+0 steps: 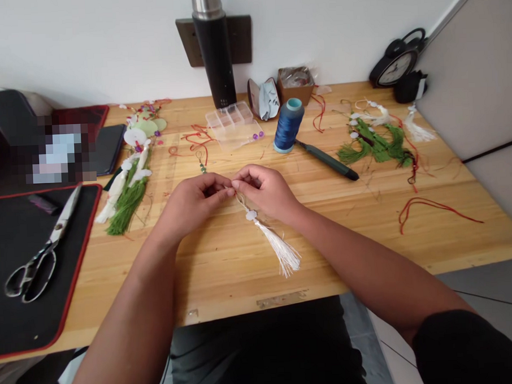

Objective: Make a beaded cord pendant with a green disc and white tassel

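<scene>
My left hand (197, 205) and my right hand (268, 192) meet over the middle of the table, fingertips pinched together. From between them runs the thin pale cord (240, 200) of a white tassel (280, 247). A small whitish bead (251, 215) sits at the tassel's top, and its strands lie on the wood toward the right. The fingers hide the exact spot where the cord is gripped. Just beyond my left fingers is a short string of green beads (203, 167) with a thin loop, partly covered by the hand.
Behind my hands stand a blue thread spool (287, 127), a clear compartment box (231, 122) and a black flask (215, 58). A dark green pen-like tool (328, 159) lies right of the spool. Green tassels (129, 206) and scissors (42, 258) lie left; more green tassels (381, 142) lie right.
</scene>
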`<state>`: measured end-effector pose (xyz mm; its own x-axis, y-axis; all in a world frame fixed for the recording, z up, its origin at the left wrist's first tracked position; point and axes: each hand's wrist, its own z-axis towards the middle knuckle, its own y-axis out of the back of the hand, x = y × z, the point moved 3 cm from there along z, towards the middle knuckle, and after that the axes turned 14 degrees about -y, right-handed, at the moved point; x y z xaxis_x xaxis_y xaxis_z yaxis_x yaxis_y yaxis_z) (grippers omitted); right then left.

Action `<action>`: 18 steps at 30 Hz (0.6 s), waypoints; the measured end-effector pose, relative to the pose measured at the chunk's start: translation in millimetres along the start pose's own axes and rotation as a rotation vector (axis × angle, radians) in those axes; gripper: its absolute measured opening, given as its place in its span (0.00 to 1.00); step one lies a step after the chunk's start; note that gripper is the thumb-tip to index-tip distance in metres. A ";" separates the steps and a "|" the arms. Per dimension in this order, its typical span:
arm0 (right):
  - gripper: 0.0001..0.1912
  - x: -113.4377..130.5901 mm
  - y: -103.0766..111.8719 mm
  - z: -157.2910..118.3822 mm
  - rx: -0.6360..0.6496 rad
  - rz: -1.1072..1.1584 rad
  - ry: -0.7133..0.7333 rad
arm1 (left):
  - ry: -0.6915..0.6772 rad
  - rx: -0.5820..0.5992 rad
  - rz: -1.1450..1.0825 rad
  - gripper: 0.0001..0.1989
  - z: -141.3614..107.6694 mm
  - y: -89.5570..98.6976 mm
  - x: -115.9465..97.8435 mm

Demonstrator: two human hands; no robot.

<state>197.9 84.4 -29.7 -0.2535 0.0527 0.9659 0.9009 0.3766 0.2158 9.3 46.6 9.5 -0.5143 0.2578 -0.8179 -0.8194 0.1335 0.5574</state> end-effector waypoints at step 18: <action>0.06 -0.4 1.4 -1.2 -0.010 0.004 0.029 | 0.060 -0.079 -0.071 0.16 0.3 -1.0 9.1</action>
<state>199.7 83.8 -29.6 -0.2399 0.0270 0.9704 0.9054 0.3668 0.2137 5.6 49.1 1.5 -0.4666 0.1928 -0.8632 -0.8705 0.0730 0.4868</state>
